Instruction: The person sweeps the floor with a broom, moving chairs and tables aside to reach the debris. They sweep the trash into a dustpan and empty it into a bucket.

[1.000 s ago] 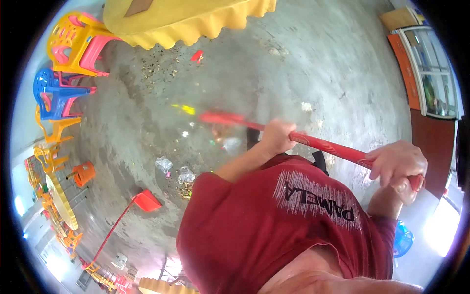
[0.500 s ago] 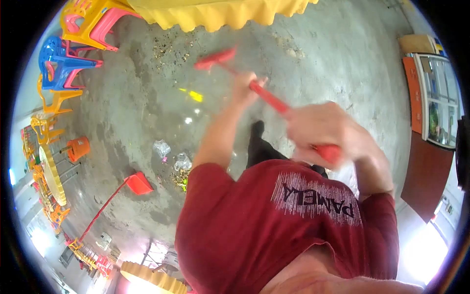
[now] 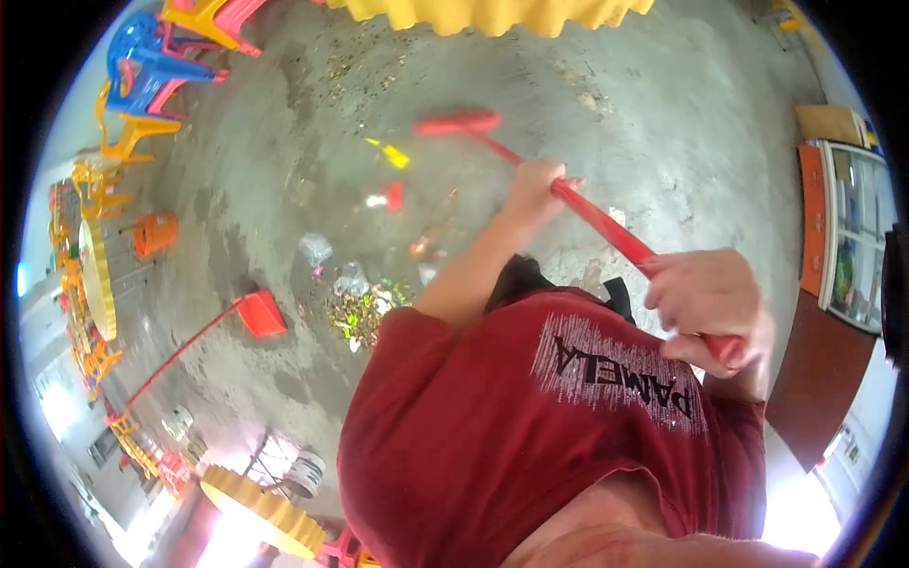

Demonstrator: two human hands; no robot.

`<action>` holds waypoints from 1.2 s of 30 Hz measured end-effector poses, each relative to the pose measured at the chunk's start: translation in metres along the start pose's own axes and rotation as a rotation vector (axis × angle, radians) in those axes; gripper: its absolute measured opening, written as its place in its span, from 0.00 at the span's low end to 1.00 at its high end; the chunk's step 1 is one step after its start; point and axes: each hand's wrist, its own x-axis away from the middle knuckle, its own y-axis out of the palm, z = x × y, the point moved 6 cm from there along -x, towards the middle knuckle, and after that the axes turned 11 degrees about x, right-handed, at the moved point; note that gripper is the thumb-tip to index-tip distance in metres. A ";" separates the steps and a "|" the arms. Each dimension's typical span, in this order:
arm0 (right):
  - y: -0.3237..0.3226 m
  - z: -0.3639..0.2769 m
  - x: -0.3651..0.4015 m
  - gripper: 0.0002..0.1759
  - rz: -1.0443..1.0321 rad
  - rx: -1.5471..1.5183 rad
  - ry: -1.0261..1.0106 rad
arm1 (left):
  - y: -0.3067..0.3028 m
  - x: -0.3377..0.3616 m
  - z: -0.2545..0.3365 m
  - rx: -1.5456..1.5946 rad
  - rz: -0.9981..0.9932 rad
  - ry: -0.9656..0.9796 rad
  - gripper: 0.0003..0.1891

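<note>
A long red broom [image 3: 606,224] slants across the head view, its wide red head [image 3: 459,123] blurred over the grey concrete floor. My left hand [image 3: 542,192] is closed around the handle at mid-length. Closer to my chest, my right hand [image 3: 708,301] wraps the handle near its end, which pokes out below the fist. Left of the broom head lie a yellow scrap [image 3: 390,153] and a blurred red and white piece [image 3: 393,197]. A pile of litter [image 3: 365,314] with green bits sits by my left elbow, and clear plastic [image 3: 315,249] lies beside it.
A long-handled red dustpan [image 3: 260,314] rests on the floor to the left. Stacked plastic chairs [image 3: 151,71] and an orange bucket [image 3: 155,234] line the left side. A yellow-covered table [image 3: 492,11] stands ahead. At right is a glass-fronted cabinet [image 3: 852,227]. Scattered debris [image 3: 360,71] dots the floor ahead.
Both hands and the broom have shifted right in view, with the broom head lower and turned more level. More of the litter pile and a red and white piece now show.
</note>
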 end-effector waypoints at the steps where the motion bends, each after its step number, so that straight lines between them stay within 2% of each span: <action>1: 0.006 -0.006 0.004 0.18 0.000 -0.018 0.002 | 0.006 0.009 -0.008 -0.002 -0.015 -0.004 0.22; 3: -0.001 -0.015 0.028 0.18 0.062 -0.099 0.018 | 0.029 0.039 -0.009 -0.032 -0.065 -0.008 0.22; 6: -0.014 -0.020 0.077 0.15 0.221 -0.283 0.051 | 0.038 0.080 0.021 -0.074 -0.148 -0.041 0.21; 7: -0.018 -0.021 0.089 0.16 0.195 -0.326 -0.012 | 0.041 0.093 0.028 -0.056 -0.149 -0.057 0.20; 8: -0.021 -0.020 0.097 0.17 0.082 -0.384 -0.113 | 0.043 0.106 0.033 -0.033 -0.147 -0.075 0.20; 10: -0.023 -0.010 0.117 0.17 0.088 -0.458 -0.169 | 0.032 0.115 0.056 -0.076 -0.155 -0.187 0.17; 11: -0.020 -0.003 0.123 0.18 0.168 -0.478 -0.144 | 0.025 0.120 0.054 -0.094 -0.155 -0.247 0.15; 14: -0.009 0.022 0.117 0.20 0.398 -0.549 -0.040 | -0.019 0.132 0.046 -0.046 0.013 -0.358 0.12; 17: -0.003 0.055 0.096 0.24 0.565 -0.702 0.070 | -0.077 0.143 0.029 -0.207 0.224 -0.227 0.09; 18: 0.002 0.054 0.083 0.23 0.530 -0.652 0.043 | -0.092 0.153 0.012 -0.246 0.288 -0.229 0.09; 21: 0.026 0.051 0.020 0.23 0.450 -0.590 -0.048 | -0.132 0.157 -0.035 -0.351 0.294 -0.250 0.12; 24: 0.053 0.039 -0.057 0.22 0.215 -0.559 -0.226 | -0.188 0.152 -0.053 -0.364 0.297 -0.286 0.14; 26: 0.076 0.040 -0.119 0.17 0.094 -0.640 -0.290 | -0.240 0.142 -0.063 -0.359 0.338 -0.238 0.15; 29: 0.111 0.038 -0.225 0.17 0.038 -0.638 -0.249 | -0.324 0.134 -0.118 -0.342 0.338 -0.315 0.14; 30: 0.120 0.033 -0.257 0.17 0.023 -0.626 -0.242 | -0.351 0.133 -0.128 -0.379 0.357 -0.397 0.12; 32: 0.147 0.022 -0.335 0.16 -0.125 -0.622 -0.369 | -0.423 0.133 -0.132 -0.398 0.403 -0.347 0.09; 34: 0.177 0.014 -0.393 0.15 -0.252 -0.641 -0.397 | -0.490 0.147 -0.135 -0.435 0.472 -0.427 0.08; 35: 0.196 0.015 -0.417 0.13 -0.211 -0.668 -0.347 | -0.529 0.153 -0.142 -0.457 0.502 -0.458 0.08; 36: 0.220 0.041 -0.433 0.11 -0.250 -0.552 -0.236 | -0.566 0.164 -0.160 -0.518 0.544 -0.541 0.06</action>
